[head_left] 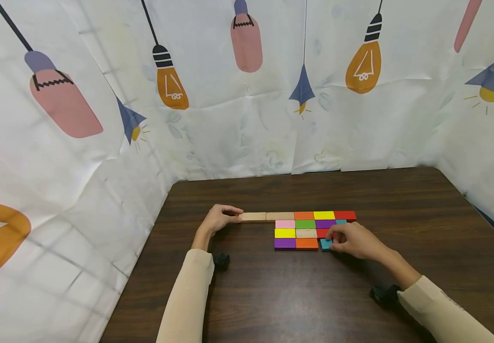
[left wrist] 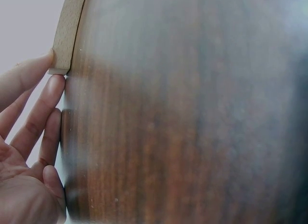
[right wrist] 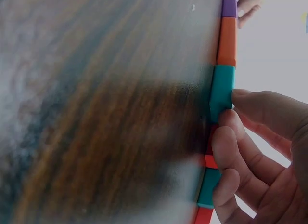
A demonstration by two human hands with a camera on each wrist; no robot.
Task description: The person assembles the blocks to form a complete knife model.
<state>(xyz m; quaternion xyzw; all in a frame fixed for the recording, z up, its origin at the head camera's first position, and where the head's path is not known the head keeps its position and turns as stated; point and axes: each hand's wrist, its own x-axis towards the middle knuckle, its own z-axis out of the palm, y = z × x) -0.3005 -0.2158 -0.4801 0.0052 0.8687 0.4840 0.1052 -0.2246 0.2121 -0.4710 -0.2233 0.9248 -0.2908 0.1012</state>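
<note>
In the head view, my left hand (head_left: 219,219) grips the left end of a plain wooden block (head_left: 253,217) between thumb and fingertips. The left wrist view shows the thumb at the end of that block (left wrist: 66,36), the other fingers nearly straight below. A teal block (head_left: 325,245) is pinched between the thumb and fingers of my right hand (head_left: 356,240), at the right end of the nearest row. It sits beside an orange block (head_left: 307,244), with a thin gap visible from the head. The right hand partly hides the right side of the rows.
Flat coloured blocks lie in rows: a second plain block (head_left: 280,216), a red block (head_left: 344,216), a pink block (head_left: 284,224) and a purple block (head_left: 284,244) among them. They rest on a dark brown table (head_left: 264,295). A printed white curtain (head_left: 247,124) hangs behind.
</note>
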